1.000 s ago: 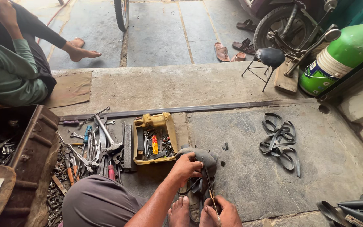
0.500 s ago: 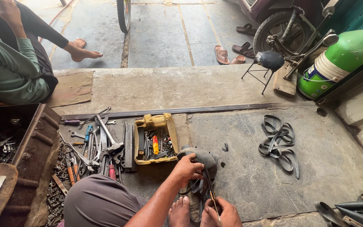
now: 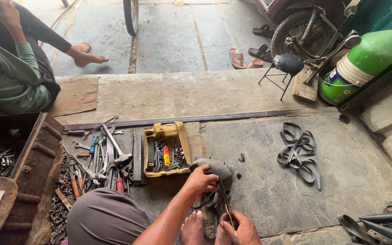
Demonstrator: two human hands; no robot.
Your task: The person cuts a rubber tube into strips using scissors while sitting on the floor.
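Bare grey concrete floor (image 3: 268,190) lies open right of the work, up to a long metal rail (image 3: 214,118). Left, a rusty brown metal box (image 3: 35,163) holds loose tools; a yellow plastic tray (image 3: 165,132) holds small parts. Between the feet, a grey rubber inner tube (image 3: 216,168) is gripped by the left hand (image 3: 201,181); the right hand (image 3: 240,229) is closed on scissors (image 3: 227,205).

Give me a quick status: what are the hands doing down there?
Left hand gripping grey rubber tube. Right hand working scissors on it. Yellow parts tray alongside, nothing blocking.
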